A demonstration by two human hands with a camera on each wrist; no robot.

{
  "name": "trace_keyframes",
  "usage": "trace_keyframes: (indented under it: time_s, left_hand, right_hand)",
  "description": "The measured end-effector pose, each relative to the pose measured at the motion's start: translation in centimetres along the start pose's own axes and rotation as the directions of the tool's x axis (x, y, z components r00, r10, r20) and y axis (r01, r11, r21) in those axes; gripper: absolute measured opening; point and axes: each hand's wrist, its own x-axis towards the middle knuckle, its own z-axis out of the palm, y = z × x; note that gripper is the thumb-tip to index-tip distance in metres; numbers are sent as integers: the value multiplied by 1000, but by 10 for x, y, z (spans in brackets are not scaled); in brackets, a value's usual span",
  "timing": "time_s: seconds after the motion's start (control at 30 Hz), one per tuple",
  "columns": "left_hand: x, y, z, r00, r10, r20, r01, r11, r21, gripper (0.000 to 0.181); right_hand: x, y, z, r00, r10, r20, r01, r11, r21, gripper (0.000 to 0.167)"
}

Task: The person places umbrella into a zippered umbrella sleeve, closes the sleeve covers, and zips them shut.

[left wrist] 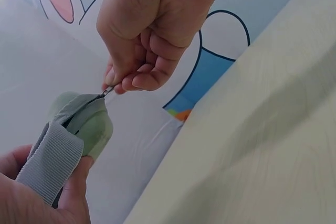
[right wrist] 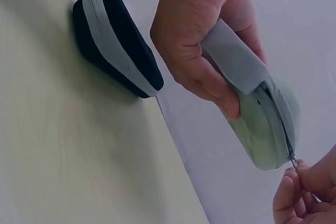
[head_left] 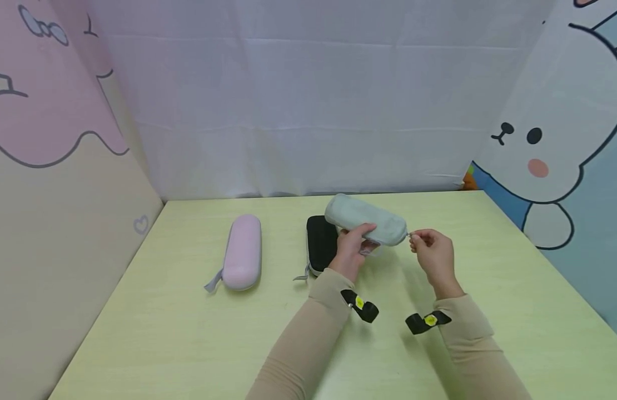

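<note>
A pale green zippered glasses case (head_left: 368,216) is held up off the table, tilted, by my left hand (head_left: 352,250), its fingers and thumb around the case's body. My right hand (head_left: 433,255) pinches the small metal zipper pull (left wrist: 108,90) at the case's right end between thumb and fingertips. In the right wrist view a gap shows along part of the zipper (right wrist: 278,111). A grey ribbed strap (left wrist: 52,156) loops from the case's near end beside my left hand. What the case holds inside cannot be seen.
A black case (head_left: 321,244) with a grey zipper band lies just behind my left hand. Farther left lies a pink case (head_left: 242,253) with a grey strap tab. The pale yellow-green table (head_left: 188,344) meets a white cloth backdrop (head_left: 308,111) at its far edge.
</note>
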Motion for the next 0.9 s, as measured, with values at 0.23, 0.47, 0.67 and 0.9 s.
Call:
trace_keyframes:
  time_s: [0.23, 0.47, 0.67, 0.9]
  left_hand:
    - [-1, -3, 3, 996, 83, -30, -86, 988, -131, 58]
    - [-3, -8, 10, 991, 84, -103, -107, 963, -248, 64]
    - [-4, -11, 19, 980, 105, -172, -157, 931, -331, 72]
    - [-8, -10, 23, 969, 122, -213, -193, 915, -355, 74]
  right_hand:
    - [-4, -3, 7, 1000, -10, 8, 10, 1000, 27, 16]
    - [-7, -1, 11, 999, -28, -15, 29, 999, 38, 15]
    - [-13, 1, 19, 998, -57, -39, 57, 998, -1, 14]
    - [-21, -3, 30, 995, -81, -65, 82, 997, 15, 12]
